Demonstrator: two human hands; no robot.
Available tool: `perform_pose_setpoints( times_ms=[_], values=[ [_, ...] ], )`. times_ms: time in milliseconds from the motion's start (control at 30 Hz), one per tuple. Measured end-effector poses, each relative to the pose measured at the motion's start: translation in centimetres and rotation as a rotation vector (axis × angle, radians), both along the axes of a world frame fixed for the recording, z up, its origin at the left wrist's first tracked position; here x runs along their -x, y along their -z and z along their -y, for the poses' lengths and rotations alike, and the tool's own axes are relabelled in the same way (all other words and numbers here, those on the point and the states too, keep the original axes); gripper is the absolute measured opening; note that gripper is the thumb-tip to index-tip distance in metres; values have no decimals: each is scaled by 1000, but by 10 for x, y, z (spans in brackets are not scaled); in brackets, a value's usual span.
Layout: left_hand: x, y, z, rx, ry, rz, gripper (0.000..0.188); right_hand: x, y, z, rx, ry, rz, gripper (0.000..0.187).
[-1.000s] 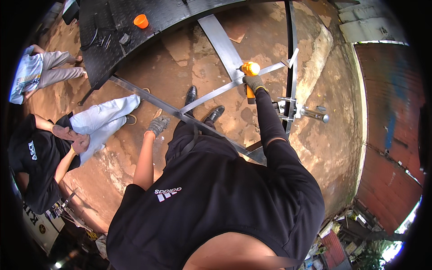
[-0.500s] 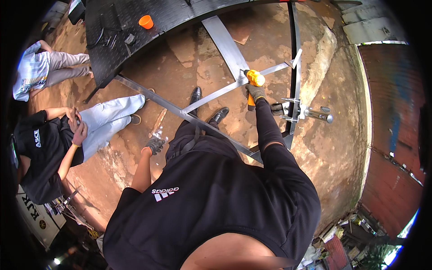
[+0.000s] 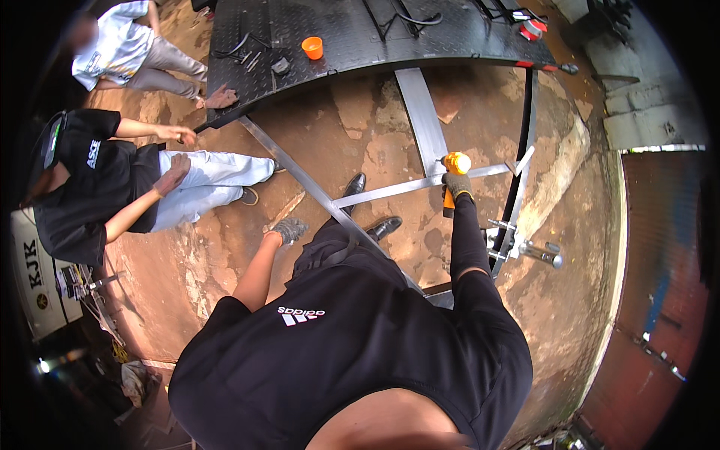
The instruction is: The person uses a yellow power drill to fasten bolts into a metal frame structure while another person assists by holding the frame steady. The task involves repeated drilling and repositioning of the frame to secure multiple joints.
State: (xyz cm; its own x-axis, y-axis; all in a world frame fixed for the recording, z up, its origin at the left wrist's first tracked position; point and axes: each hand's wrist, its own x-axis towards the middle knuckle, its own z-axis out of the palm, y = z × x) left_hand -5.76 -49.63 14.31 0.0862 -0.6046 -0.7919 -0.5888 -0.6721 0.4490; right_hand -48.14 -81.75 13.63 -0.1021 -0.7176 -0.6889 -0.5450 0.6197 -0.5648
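In my right hand (image 3: 459, 186), in a grey work glove, is a yellow and black cordless drill (image 3: 457, 162). The drill's nose points left, close to where a grey metal crossbar (image 3: 390, 193) meets a wide flat metal bar (image 3: 420, 112); whether it touches is too small to tell. My left hand (image 3: 289, 230), also gloved, hangs low beside my leg, left of the slanting frame bar (image 3: 292, 169). Its fingers point outward, slightly bent, and I make out nothing in them.
A black tread-plate platform (image 3: 345, 45) spans the far side, bearing an orange cup (image 3: 312, 48). A metal jack (image 3: 525, 247) is mounted on the frame's right bar (image 3: 525, 142). Two people stand at left, one with a hand on the platform's corner.
The view has tilted up, showing more of the platform. My right hand keeps its grip on the drill at the crossbar. The nearer person's hands have moved apart.
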Motion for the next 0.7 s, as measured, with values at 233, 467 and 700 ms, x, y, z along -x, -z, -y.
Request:
perform_pose_setpoints(
  times_ms=[233,467,700],
  values=[
    [-3,-27,-29,-239,-167,-31,38,-9,-15,11,-58,-76,-62,21],
    [4,-25,-52,-313,-325,-59,35,-18,-15,10,-30,-116,-114,22],
    [6,-18,-33,-211,-212,-62,39,-21,-20,13,-28,-112,-110,21]
  ],
)
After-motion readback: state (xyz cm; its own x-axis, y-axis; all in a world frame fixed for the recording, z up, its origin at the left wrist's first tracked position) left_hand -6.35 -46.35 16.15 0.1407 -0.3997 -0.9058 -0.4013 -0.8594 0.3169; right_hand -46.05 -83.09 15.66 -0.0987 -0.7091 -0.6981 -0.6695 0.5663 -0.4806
